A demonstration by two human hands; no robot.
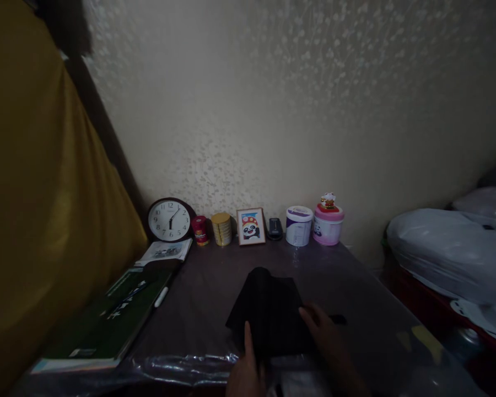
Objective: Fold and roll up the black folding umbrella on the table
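Note:
A dark black piece of folded fabric (279, 309) lies on the near part of the table, with a rounded hump at its far end. A short black strap (338, 319) sticks out on its right side. My left hand (246, 370) is at the fabric's near left part, its index finger stretched along the top and its other fingers curled or hidden. At the right edge, my right hand (324, 333) closes its fingers on the fabric. Dim light hides the fabric's folds and exact kind.
A clock (169, 220), a red can (200, 230), a gold tin (222, 229), a framed panda picture (251, 226), a dark small object (275, 229) and two tubs (299, 226) line the wall. Green book (103, 320) and white marker (161, 297) lie left. Plastic-wrapped bundles (450, 253) stand right.

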